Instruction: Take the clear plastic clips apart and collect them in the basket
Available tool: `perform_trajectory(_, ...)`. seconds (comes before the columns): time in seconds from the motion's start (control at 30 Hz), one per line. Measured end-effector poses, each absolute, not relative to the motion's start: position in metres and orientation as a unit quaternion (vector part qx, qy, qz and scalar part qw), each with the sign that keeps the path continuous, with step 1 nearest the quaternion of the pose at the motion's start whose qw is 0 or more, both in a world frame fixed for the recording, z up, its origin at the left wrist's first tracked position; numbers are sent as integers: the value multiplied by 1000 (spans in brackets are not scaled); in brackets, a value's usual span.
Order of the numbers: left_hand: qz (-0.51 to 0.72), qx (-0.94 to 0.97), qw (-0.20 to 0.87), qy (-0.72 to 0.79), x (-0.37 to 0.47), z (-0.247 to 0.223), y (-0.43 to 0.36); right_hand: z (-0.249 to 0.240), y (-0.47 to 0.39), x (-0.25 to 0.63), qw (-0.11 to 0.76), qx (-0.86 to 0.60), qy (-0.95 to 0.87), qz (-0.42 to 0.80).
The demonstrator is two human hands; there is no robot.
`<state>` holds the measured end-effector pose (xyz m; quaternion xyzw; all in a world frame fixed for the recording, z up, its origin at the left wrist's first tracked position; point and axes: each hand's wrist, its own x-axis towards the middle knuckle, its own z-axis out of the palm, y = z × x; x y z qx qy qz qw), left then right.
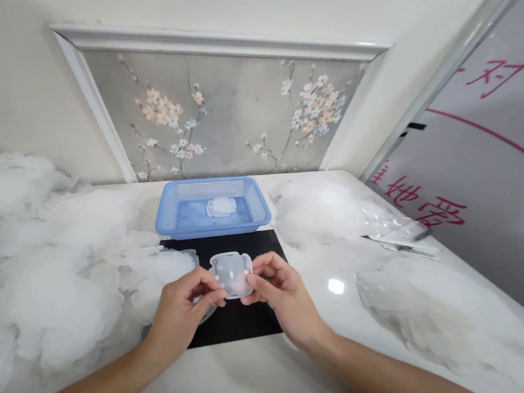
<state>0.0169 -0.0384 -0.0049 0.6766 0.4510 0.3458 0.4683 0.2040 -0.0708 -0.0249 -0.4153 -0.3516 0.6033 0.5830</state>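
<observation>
A thin, translucent white plastic plate (231, 273) with rounded corners, small holes and slots is held up between my two hands. My left hand (184, 303) pinches its left edge between thumb and fingers. On the opposite edge, my right hand (279, 292) grips it the same way. Beneath the plate lies a black mat (255, 319). Partly hidden behind my left hand, more translucent plastic pieces (173, 262) rest on the mat's left side. Just beyond the mat stands a blue plastic basket (212, 229), with a few similar white pieces (221, 207) inside.
Large heaps of white translucent pieces (53, 287) cover the table's left side. Another pile (318, 211) and a clear plastic bag (388, 217) lie right of the basket, with a further pile (436, 308) nearer. A whiteboard (495, 175) borders the right; a floral wall panel (229, 109) stands behind.
</observation>
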Motion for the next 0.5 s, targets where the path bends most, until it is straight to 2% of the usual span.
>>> perform_trajectory(0.17, 353, 737, 385, 429, 11, -6, -35, -22, -71, 203, 583, -397, -316, 635)
perform_trajectory(0.37, 283, 744, 385, 466, 14, 18, -41, -23, -68, 205, 585, -394, -302, 641)
perform_trajectory(0.5, 290, 704, 345, 548, -39, 29, -63, -25, -66, 210, 589, -401, -301, 634)
